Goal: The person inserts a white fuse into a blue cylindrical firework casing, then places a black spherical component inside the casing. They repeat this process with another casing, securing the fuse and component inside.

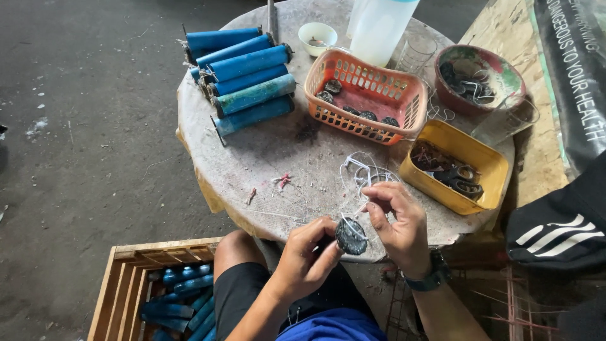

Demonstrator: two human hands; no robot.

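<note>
Two hands meet at the near table edge: left hand (307, 251) pinches a dark round disc (351, 236), right hand (398, 222) pulls white string (361, 175) across it. Disc looks stiff, gritty; string limp, best taken by its rim. Orange basket (363, 101) sits beyond.

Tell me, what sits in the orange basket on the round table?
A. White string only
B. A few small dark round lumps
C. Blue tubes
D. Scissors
B: the orange basket holds several small dark round lumps on its floor, while the blue tubes lie beside it on the table and the scissors are in the yellow tray.
</note>
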